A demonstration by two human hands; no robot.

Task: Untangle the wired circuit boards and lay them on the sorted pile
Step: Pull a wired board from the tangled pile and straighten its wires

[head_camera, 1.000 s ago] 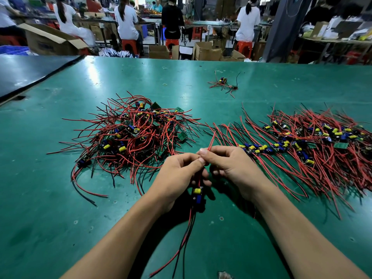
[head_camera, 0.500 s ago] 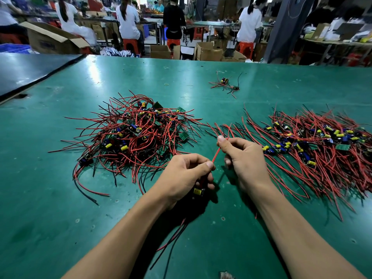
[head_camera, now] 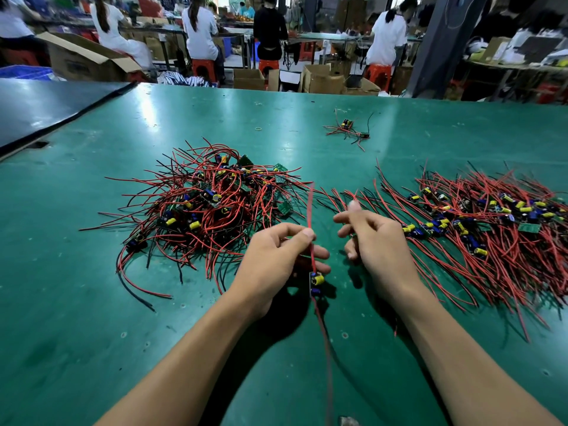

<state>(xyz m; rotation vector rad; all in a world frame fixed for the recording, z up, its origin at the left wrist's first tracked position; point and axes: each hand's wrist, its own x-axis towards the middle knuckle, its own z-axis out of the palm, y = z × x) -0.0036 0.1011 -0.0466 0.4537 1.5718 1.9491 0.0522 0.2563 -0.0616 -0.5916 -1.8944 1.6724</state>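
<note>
Our green table point(head_camera: 92, 302) carries the sorted pile point(head_camera: 491, 235) on the right and the tangled heap point(head_camera: 209, 204) on the left. Between them, our left hand point(head_camera: 276, 259) pinches one wired circuit board point(head_camera: 316, 279) near us, its long axis running away from us: one red wire point(head_camera: 311, 210) stands up past the thumb, others trail toward us. Our right hand point(head_camera: 378, 241), blurred, hangs just beside, fingers loosely curled, gripping nothing visible. A small stray bundle point(head_camera: 347, 129) lies far behind.
</note>
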